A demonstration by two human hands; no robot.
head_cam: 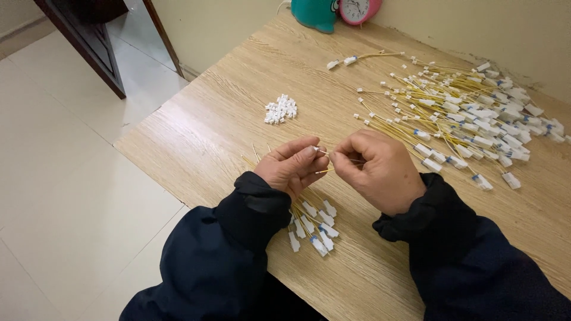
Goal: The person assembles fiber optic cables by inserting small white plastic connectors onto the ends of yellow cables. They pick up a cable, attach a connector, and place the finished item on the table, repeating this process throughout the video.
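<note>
The left hand point(292, 165) pinches a small white connector point(316, 148) at its fingertips, fingers closed on it, with a bunch of yellow wires point(309, 223) trailing under the palm, white tags at their ends. The right hand point(376, 169) meets it, fingers closed on one thin yellow wire point(325, 171) (its tip is too small to make out). Both hover just above the wooden worktop point(202, 137). A little heap of white connectors point(280, 110) lies beyond, and a large pile of tagged wires point(470, 116) spreads to the right.
</note>
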